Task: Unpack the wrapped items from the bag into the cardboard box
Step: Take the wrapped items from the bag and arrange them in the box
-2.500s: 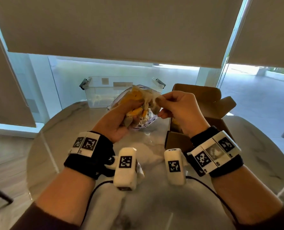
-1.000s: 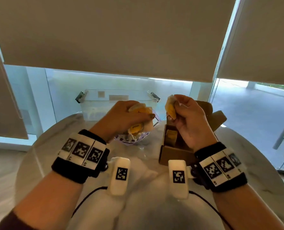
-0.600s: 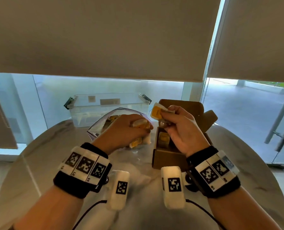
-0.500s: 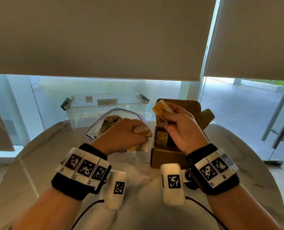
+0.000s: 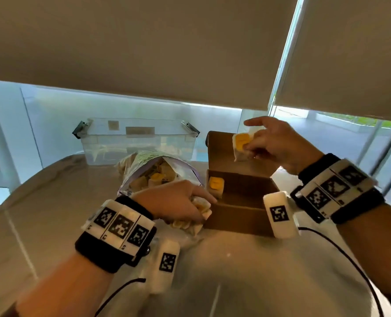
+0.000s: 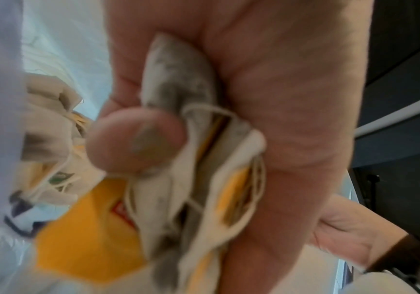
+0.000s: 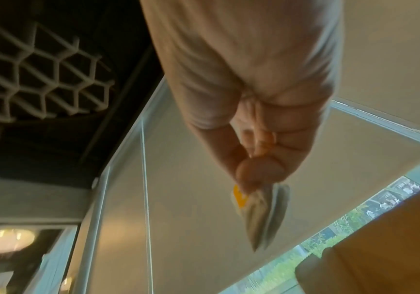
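An open cardboard box (image 5: 240,216) stands on the table right of centre, with one yellow-and-white wrapped item (image 5: 216,183) upright in its left corner. My right hand (image 5: 274,143) pinches another wrapped item (image 5: 242,144) (image 7: 261,210) above the box, in front of its raised flap. My left hand (image 5: 178,202) grips a bunch of wrapped items (image 5: 200,207) (image 6: 203,179) just left of the box's front corner. The open patterned bag (image 5: 158,172) lies behind my left hand with several more wrapped items inside.
A clear plastic tub (image 5: 135,140) with latches stands at the table's far edge, behind the bag. The round marble table (image 5: 52,202) has bare surface to the left and in front. Roller blinds and glass windows close off the back.
My right hand has pulled one wrapped item from the bunch and carried it right and up over the box. My left hand has lowered its bunch to the table beside the box.
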### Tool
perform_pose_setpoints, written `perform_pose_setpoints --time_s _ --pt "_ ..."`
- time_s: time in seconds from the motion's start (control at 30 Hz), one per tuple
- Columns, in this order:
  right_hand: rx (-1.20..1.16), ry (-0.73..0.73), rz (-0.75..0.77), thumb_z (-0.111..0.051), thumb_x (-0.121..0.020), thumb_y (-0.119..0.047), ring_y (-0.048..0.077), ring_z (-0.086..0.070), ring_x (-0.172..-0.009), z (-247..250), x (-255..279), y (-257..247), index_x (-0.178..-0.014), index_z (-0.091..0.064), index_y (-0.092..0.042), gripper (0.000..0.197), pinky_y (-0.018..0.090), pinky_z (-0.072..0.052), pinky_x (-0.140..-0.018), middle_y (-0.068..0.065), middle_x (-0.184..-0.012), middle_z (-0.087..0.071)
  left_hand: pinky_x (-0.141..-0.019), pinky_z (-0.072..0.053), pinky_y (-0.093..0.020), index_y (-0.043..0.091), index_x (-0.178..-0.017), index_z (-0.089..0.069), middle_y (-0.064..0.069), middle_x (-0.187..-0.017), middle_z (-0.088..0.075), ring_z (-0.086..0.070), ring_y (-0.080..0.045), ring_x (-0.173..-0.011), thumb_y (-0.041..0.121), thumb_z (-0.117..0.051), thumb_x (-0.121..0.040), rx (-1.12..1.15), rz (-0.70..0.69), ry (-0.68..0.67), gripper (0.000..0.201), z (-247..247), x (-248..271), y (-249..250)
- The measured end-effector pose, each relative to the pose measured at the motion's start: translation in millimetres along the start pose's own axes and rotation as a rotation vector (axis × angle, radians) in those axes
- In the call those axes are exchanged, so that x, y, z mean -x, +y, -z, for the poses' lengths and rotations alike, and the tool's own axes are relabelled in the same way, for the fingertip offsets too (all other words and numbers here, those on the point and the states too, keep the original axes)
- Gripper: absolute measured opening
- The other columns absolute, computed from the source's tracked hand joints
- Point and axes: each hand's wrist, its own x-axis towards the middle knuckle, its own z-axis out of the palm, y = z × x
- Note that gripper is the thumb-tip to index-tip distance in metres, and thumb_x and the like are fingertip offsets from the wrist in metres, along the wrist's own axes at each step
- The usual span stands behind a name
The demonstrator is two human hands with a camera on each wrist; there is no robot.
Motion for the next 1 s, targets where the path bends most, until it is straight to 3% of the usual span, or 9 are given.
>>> perform_pose_setpoints --time_s 0.17,0.27,0.47,0.53,0.63,0.73,0.8,0.87,1.0 --pt "0.267 -0.220 -0.007 -0.066 -0.084 -0.006 0.012 -0.066 -0.063 -1 -27 -26 -0.093 -0.062 -0.009 0.010 0.018 -0.056 -0.056 0.008 -0.088 -0.065 -0.068 -0.046 -0.015 0.043 -0.109 -0.063 0.025 -0.094 -0.054 -0.054 0.000 -0.086 0.025 -0.069 -0.082 0.066 -0.024 -0.011 0.033 0 5 -2" --pt "0.373 -0.305 0.009 -0.067 -0.083 -0.007 0.016 -0.067 -0.069 -12 -46 -29 -0.089 -0.061 -0.009 0.009 0.019 -0.057 -0.059 0.008 -0.085 -0.066 -0.075 -0.047 -0.017 0.045 -0.101 -0.064 0.019 -0.098 -0.058 -0.056 -0.002 -0.090 0.025 -0.070 -0.080 0.091 -0.033 -0.013 0.029 -1 6 -3" --pt "0.808 -0.692 -0.057 -0.074 -0.077 -0.009 0.012 -0.063 -0.064 -52 -69 -7 -0.084 -0.064 -0.012 0.012 0.019 -0.052 -0.058 0.006 -0.079 -0.067 -0.090 -0.052 -0.033 0.044 -0.103 -0.064 0.008 -0.109 -0.060 -0.058 -0.010 -0.098 0.026 -0.070 -0.080 0.127 -0.015 -0.044 0.030 -1 4 -5" --pt "0.923 -0.789 -0.070 -0.075 -0.076 -0.005 0.013 -0.063 -0.065 -64 -74 0 -0.084 -0.065 -0.010 0.014 0.021 -0.053 -0.061 0.006 -0.079 -0.067 -0.086 -0.052 -0.027 0.042 -0.106 -0.064 0.010 -0.109 -0.060 -0.057 -0.006 -0.097 0.026 -0.069 -0.081 0.142 -0.018 -0.046 0.030 0 4 -8" --pt "1.000 -0.913 -0.129 -0.074 -0.077 -0.005 0.013 -0.066 -0.066 -80 -76 9 -0.082 -0.064 -0.011 0.012 0.020 -0.053 -0.059 0.006 -0.079 -0.068 -0.066 -0.044 -0.010 0.038 -0.109 -0.065 0.018 -0.100 -0.059 -0.055 0.004 -0.083 0.025 -0.069 -0.082 0.166 -0.034 -0.042 0.030 1 3 -11" --pt "1.036 -0.901 -0.066 -0.077 -0.075 -0.015 0.010 -0.059 -0.067 -88 -76 13 -0.077 -0.065 -0.015 0.012 0.018 -0.046 -0.056 0.001 -0.077 -0.065 -0.064 -0.044 -0.013 0.039 -0.108 -0.065 0.019 -0.098 -0.057 -0.055 0.002 -0.084 0.025 -0.070 -0.081 0.180 -0.035 -0.040 0.031 2 3 -14" --pt "1.060 -0.857 -0.009 -0.079 -0.073 -0.019 0.013 -0.057 -0.075 -90 -76 15 -0.077 -0.069 -0.014 0.012 0.022 -0.045 -0.063 0.000 -0.078 -0.064 -0.075 -0.051 -0.021 0.042 -0.105 -0.064 0.017 -0.102 -0.058 -0.056 -0.002 -0.091 0.025 -0.071 -0.080 0.189 -0.026 -0.037 0.031 2 3 -14" --pt "1.097 -0.838 0.012 -0.078 -0.074 -0.018 0.014 -0.061 -0.079 -91 -73 19 -0.083 -0.071 -0.007 0.015 0.022 -0.047 -0.069 0.000 -0.078 -0.066 -0.084 -0.049 -0.023 0.043 -0.103 -0.065 0.019 -0.102 -0.059 -0.056 -0.002 -0.094 0.025 -0.071 -0.079 0.189 -0.039 -0.034 0.031 2 3 -14" --pt "1.085 -0.778 -0.004 -0.074 -0.079 -0.015 0.010 -0.065 -0.062 -89 -69 30 -0.086 -0.070 0.001 0.018 0.023 -0.051 -0.073 0.001 -0.065 -0.068 -0.079 -0.042 -0.014 0.041 -0.102 -0.064 0.021 -0.100 -0.059 -0.054 0.004 -0.092 0.024 -0.071 -0.080 0.184 -0.061 -0.034 0.029 1 3 -14"
